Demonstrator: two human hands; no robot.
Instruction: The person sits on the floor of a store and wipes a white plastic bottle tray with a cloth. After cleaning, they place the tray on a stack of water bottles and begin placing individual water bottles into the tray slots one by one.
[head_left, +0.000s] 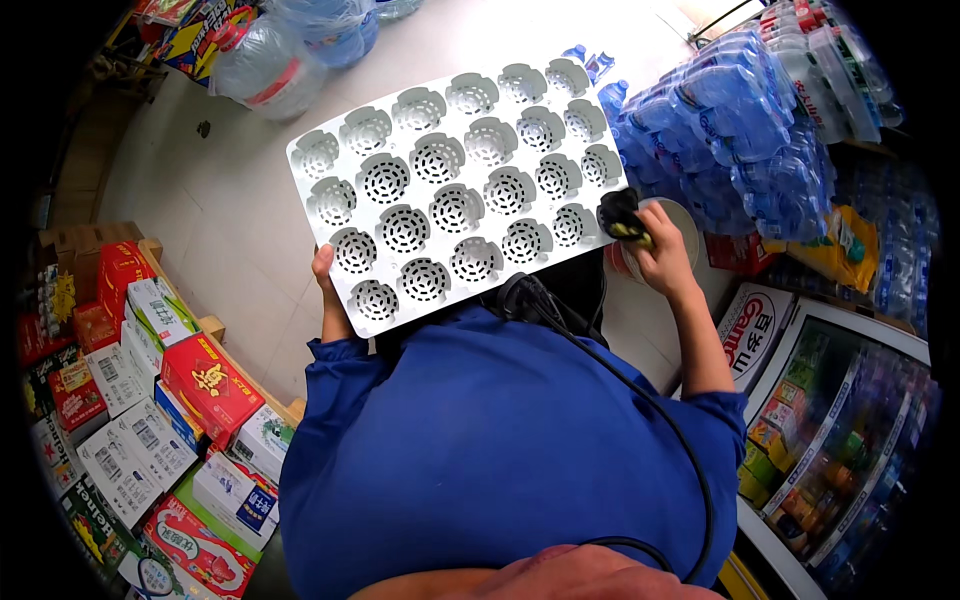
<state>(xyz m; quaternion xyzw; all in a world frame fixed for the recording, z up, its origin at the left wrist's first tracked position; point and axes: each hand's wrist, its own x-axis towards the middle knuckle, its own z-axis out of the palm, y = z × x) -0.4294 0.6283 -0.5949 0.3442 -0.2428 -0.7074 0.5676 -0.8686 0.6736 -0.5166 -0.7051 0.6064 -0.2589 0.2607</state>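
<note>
A white plastic tray with rows of round cups, their bottoms pierced by slots, is held up in front of my body, tilted with its right end higher. My left hand grips its lower left edge, most of the fingers hidden behind it. Near the tray's lower right corner, my right hand is closed on a crumpled black cloth with yellow-green patches. The cloth touches or overlaps the tray's right edge. Black cables hang over my blue clothing.
A round bucket stands behind my right hand. Shrink-wrapped water bottles are stacked at upper right, above a glass-fronted drinks cooler. Large water jugs stand on the tiled floor at upper left. Drink cartons are piled at lower left.
</note>
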